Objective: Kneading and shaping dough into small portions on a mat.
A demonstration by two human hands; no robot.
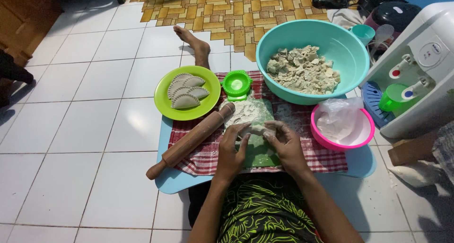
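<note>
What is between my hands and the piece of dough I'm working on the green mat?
Nothing visible. Both the left hand and the right hand already touch the dough piece on the green mat. The rolling pin lies off to the left, apart.

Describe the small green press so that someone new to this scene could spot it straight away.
Start at the big teal bowl of pale filling. Just left of its rim, at the far edge of the red checked cloth, sits the dumpling press. It is round, bright green, ridged-edged, and much smaller than the green plate beside it.
</note>
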